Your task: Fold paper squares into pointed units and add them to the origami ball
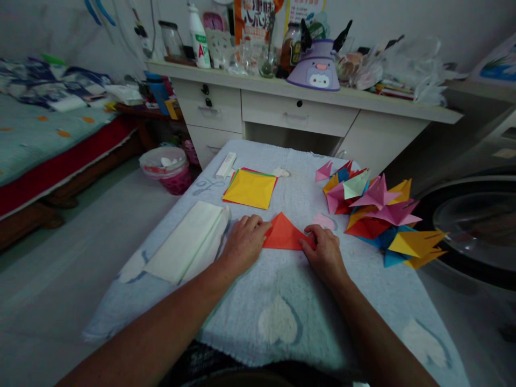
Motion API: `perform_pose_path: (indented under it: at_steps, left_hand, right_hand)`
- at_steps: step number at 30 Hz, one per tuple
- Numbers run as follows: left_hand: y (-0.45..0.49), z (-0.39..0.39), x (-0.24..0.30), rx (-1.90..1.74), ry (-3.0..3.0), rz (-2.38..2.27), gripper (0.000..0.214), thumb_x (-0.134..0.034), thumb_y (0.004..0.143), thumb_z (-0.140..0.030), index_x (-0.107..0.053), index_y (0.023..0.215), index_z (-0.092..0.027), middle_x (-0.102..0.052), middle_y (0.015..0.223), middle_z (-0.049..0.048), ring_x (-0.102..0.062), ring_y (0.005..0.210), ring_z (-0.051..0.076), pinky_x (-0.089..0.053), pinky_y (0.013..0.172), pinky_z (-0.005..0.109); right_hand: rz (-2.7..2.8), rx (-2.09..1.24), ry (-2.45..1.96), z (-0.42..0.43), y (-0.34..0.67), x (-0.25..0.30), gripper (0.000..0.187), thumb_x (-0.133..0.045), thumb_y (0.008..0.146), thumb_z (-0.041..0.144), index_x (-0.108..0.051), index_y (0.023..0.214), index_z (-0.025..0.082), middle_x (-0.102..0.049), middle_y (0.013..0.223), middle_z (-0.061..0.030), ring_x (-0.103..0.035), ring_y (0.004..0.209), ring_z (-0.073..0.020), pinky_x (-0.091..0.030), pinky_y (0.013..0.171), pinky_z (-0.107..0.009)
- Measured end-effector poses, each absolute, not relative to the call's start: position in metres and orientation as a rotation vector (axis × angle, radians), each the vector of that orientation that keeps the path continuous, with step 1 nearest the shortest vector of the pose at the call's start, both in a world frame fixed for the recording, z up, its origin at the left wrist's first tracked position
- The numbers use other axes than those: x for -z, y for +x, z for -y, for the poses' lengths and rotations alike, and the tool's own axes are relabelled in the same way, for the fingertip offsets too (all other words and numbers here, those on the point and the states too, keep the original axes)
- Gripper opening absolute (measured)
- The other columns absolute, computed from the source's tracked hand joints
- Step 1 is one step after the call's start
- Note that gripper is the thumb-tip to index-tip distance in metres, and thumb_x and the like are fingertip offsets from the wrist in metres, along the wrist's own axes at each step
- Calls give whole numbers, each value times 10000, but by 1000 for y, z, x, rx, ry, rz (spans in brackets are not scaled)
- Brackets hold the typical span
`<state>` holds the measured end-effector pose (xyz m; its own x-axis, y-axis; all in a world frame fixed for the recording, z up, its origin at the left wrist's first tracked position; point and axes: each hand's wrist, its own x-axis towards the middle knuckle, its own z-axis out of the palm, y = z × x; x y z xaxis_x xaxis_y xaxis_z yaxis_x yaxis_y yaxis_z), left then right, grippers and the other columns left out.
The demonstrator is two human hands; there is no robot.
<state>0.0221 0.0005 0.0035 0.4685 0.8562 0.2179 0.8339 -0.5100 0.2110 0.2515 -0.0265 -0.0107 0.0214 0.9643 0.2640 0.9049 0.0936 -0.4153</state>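
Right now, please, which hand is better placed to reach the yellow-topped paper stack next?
Left hand, probably: it lies nearer the stack than the right hand, though both touch the orange paper.

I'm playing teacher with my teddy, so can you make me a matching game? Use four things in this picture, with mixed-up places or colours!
Things:
1. paper triangle
2. paper stack
3. visor
4. bucket

Places and colours:
A. purple
B. standing on the floor
C. between the left hand and the right hand
D. yellow on top

Right pairs: 1-C, 2-D, 3-A, 4-B
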Motion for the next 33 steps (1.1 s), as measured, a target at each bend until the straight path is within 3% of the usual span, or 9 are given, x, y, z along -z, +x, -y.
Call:
perform_pose_path:
  at_steps: [4,9,15,21,27,33]
  left_hand:
    - [24,1,0,-508,2733,-1310,296,-526,923,-134,-638,1154,-282,-605,1280,28,-502,1151,234,-419,943,400]
    - [27,0,13,-552,2730,-1019,264,-488,953,-131,-656,1135,-223,-653,1233,43,-549,1158,185,-417,986,355]
    - [34,-4,14,-513,2681,-1086,216,-534,945,-195,-678,1105,-212,-669,1155,51,-575,1088,212,-451,941,365]
    - [36,0,3,-510,2599,-1205,190,-524,938,-179,-662,1064,-213,-645,1094,45,-546,1043,209,-438,898,365]
    - [30,5,-2,-514,2512,-1389,130,-518,888,-138,-601,969,-196,-578,1072,53,-484,1052,226,-405,906,383]
    - [27,7,4,-479,2519,-1468,257,-437,840,-36,-568,1005,-184,-552,1068,72,-464,1013,231,-399,871,384]
  right_hand:
    - [1933,-156,-1840,26,251,11,202,-555,841,311,-632,979,186,-618,753,-44,-527,778,-221,-333,759,-341]
    - [1952,-166,-1863,24,255,15,208,-580,836,317,-647,987,191,-635,805,-51,-519,811,-225,-322,781,-350]
    - [2013,13,-1844,30,244,7,157,-590,857,241,-701,968,238,-638,1013,-70,-477,980,-260,-282,852,-392]
    - [2226,-128,-1715,34,225,-1,200,-503,917,165,-695,906,221,-661,915,-47,-505,901,-209,-259,863,-383]
    - [2188,-180,-1807,33,219,-1,141,-517,919,241,-644,965,199,-635,961,-64,-512,921,-222,-281,822,-357]
    - [2167,-136,-1866,34,214,0,207,-553,906,365,-600,993,184,-606,989,-81,-495,930,-246,-299,823,-364]
